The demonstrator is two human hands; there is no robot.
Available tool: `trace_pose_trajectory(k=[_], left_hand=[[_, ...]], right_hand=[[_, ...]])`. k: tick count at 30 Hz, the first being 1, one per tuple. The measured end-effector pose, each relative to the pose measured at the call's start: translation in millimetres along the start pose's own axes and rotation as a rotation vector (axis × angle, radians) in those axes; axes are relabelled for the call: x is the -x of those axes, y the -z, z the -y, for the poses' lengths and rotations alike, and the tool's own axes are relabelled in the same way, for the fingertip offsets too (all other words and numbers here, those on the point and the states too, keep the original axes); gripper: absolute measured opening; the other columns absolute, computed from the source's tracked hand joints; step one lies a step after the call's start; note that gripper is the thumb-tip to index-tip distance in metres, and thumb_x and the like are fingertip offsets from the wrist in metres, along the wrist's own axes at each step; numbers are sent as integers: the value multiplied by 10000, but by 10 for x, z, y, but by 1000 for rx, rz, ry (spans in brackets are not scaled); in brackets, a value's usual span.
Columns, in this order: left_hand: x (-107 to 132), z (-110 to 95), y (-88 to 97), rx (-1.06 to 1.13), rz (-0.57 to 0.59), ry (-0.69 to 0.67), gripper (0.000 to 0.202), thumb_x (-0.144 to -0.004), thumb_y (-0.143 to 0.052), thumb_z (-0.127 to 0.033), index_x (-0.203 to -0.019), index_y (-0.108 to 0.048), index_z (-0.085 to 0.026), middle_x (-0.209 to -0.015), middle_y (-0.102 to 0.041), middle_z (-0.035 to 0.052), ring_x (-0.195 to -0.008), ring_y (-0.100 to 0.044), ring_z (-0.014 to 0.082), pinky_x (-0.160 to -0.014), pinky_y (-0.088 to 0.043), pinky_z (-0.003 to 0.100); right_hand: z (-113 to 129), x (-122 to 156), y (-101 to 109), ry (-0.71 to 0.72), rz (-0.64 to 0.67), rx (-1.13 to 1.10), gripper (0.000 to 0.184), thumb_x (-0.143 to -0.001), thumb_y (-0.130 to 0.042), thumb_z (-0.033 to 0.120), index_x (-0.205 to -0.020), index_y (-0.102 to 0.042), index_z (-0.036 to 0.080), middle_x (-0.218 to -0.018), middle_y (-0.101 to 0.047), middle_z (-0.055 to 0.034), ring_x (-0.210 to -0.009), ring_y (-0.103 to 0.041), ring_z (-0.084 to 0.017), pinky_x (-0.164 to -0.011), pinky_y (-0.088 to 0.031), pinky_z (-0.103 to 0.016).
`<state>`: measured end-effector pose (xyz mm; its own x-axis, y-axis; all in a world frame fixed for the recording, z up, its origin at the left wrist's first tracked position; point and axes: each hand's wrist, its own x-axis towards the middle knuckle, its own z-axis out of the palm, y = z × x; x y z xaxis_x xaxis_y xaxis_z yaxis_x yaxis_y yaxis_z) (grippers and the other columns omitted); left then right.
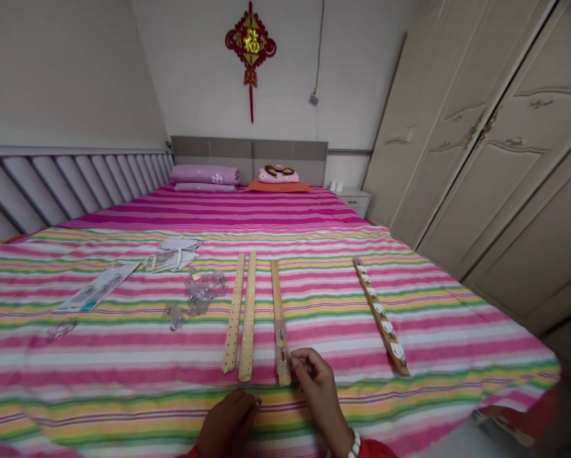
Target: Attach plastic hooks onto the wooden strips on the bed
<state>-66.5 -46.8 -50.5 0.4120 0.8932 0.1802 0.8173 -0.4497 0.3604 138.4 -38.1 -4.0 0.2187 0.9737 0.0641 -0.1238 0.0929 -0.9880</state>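
At the near end of the wooden strip (pixel 278 305), the right hand (pixel 316 381) pinches a clear clip (pixel 283 357) between thumb and forefinger. Just left of that strip the left hand (pixel 230 425) rests on the bed (pixel 123 362), fingers curled together. Further left lie two bare strips (pixel 241 315), loose clips (pixel 202 289) and torn white packets (pixel 173 256), contents hidden; to its right, a clip-fitted strip (pixel 380 315)

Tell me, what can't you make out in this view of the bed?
All in the head view:
The small clear piece on the wooden strip: too small, partly covered by the right hand.
The left hand: curled, wrist cut off by the bottom edge; its palm is hidden.
Print on the flat package: too small.
The clear plastic pieces: blurred, uncountable.
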Motion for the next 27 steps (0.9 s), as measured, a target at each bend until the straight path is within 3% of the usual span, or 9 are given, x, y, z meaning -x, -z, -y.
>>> trace_pose_trajectory(k=[3, 5, 7, 10, 16, 21, 24, 27], left_hand=[[-4, 15, -1, 29, 38, 51, 219, -785, -542, -278, -963, -669, -277, -949, -716, 18, -847, -666, 159, -745, -520, 225], [-11, 11, 17, 34, 110, 138, 460, -698, -601, -221, -1154, -605, -276, -1128, -682, 40, -1001, -642, 197, -851, -507, 265], [-23, -13, 57, 37, 203, 219, 562, -685, -590, -196, -1242, -548, -264, -1214, -643, 52, -1099, -601, 214, -919, -476, 295], [-53, -77, 145, 43, 294, 259, 457, -733, -528, -195, -1182, -581, -263, -1210, -642, 47, -1106, -595, 200, -919, -456, 293], [-110, -175, 265, 2, 328, 276, 255, -740, -494, -196, -961, -619, -227, -1024, -690, 35, -949, -642, 192, -787, -454, 272], [-68, -162, 253, -7, 280, 291, 213, -762, -489, -263, -931, -614, -226, -890, -713, 31, -830, -665, 199, -705, -441, 268], [-103, -171, 323, 52, 170, 310, 201, -740, -537, -306, -908, -621, -234, -815, -710, 13, -740, -656, 176, -663, -429, 247], [-261, -229, 509, 98, 35, 306, 243, -678, -615, -327, -904, -631, -239, -692, -669, -17, -648, -623, 152, -610, -412, 225]], right_hand=[[17, 6, -27, -10, 8, -13, 351, -688, -684, 507, -745, -632, 165, -561, -522, 25, -504, -411, -110, -469, -311, -225], [33, 13, -36, -12, 12, -17, 354, -683, -689, 511, -735, -633, 166, -558, -516, 26, -506, -410, -110, -471, -308, -226], [47, 17, -34, -13, 12, -14, 353, -683, -690, 512, -734, -635, 167, -551, -507, 28, -504, -405, -111, -473, -307, -229], [58, 15, -18, -15, 7, -3, 363, -680, -687, 527, -734, -640, 171, -545, -508, 27, -495, -403, -113, -469, -311, -233], [55, 2, -4, -7, 21, 11, 386, -686, -674, 550, -719, -629, 168, -537, -502, 29, -484, -391, -106, -457, -295, -228], [71, 4, 0, -10, 25, 13, 396, -685, -676, 552, -718, -629, 161, -534, -500, 29, -487, -392, -102, -459, -288, -227], [115, -4, -2, -11, 31, 4, 380, -681, -691, 537, -714, -636, 162, -527, -499, 32, -480, -386, -98, -445, -283, -223], [181, -33, -27, -33, 75, -30, 369, -673, -707, 526, -728, -644, 167, -531, -515, 31, -466, -392, -93, -429, -289, -218]])
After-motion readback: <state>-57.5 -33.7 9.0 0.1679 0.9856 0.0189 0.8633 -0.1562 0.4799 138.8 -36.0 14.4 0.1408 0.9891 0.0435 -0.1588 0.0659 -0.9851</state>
